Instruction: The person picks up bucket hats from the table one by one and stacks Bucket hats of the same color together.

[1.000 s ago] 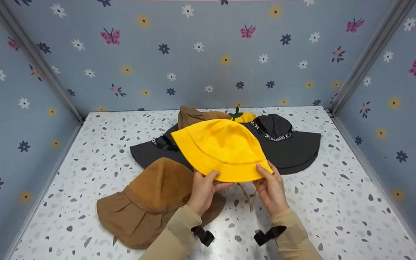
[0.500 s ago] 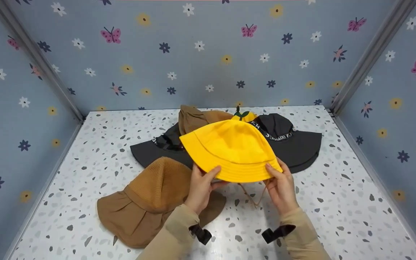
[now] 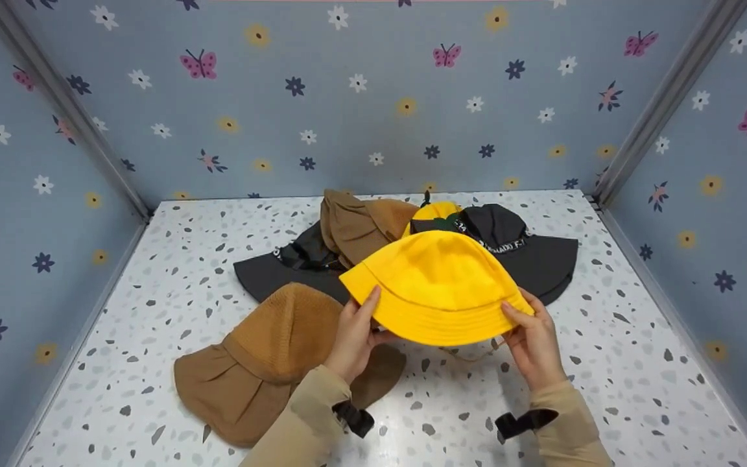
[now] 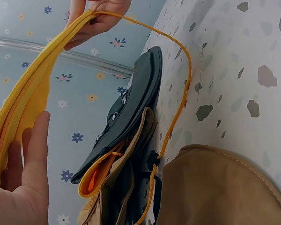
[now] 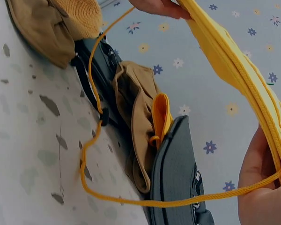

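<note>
A yellow bucket hat is held up above the table between both hands, its crown tilted away. My left hand pinches the brim at its left end, thumb on top and fingers beneath. At the right end my right hand grips the brim the same way. From the brim an orange chin cord with a dark toggle hangs in a loop, clear in both wrist views. Close to the left forearm lies a brown hat with a ribbed crown, partly covered by that arm.
Behind the held hat lie a black wide-brim hat with white lettering, another black hat, a second brown hat and another yellow hat, overlapping. Patterned panels wall the speckled white table at back and sides.
Both hands have carried the yellow hat rightward and slightly down toward me. They stand farther apart, and more of the hats behind shows. The brown hat at the front left stays put.
</note>
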`<state>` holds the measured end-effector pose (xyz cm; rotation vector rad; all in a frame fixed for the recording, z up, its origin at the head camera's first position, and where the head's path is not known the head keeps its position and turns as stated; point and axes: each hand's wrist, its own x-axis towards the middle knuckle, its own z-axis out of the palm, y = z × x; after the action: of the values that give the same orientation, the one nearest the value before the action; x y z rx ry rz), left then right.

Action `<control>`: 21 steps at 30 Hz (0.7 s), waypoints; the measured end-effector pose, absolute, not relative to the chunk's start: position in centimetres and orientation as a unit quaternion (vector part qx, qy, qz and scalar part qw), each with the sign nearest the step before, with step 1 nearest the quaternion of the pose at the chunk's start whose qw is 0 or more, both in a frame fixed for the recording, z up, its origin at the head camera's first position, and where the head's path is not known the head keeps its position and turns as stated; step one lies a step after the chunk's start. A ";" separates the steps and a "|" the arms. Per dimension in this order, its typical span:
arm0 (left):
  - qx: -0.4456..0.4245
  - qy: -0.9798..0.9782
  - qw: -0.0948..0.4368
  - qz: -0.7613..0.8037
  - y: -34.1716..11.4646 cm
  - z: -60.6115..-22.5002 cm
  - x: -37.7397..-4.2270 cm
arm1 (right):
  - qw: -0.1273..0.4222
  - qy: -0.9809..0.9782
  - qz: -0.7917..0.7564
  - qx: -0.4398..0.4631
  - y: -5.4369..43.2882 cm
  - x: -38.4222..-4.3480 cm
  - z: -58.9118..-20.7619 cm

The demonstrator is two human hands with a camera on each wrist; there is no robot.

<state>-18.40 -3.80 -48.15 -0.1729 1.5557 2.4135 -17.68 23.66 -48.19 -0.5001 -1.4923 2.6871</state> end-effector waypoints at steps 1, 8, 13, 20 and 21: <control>-0.058 0.536 0.135 0.831 -3.8 -48.1 -18.4 | 0.012 -0.483 0.860 -0.164 23.9 -17.6 -48.2; -0.032 0.552 0.167 0.817 -3.8 -48.1 -18.3 | 0.008 -0.495 0.852 -0.172 25.8 -17.0 -48.1; -0.005 0.582 0.197 0.789 -3.8 -48.1 -18.0 | 0.005 -0.523 0.833 -0.180 27.3 -16.4 -48.1; -0.003 0.633 0.207 0.746 -3.5 -48.3 -17.7 | -0.013 -0.559 0.805 -0.196 29.0 -15.6 -47.7; -0.006 0.637 0.206 0.743 -3.4 -48.2 -17.6 | -0.015 -0.561 0.804 -0.199 29.2 -15.5 -47.7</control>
<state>-17.62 -3.37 -48.24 -0.0165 1.7741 2.0694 -15.47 29.22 -47.65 -0.6315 -1.7792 2.5497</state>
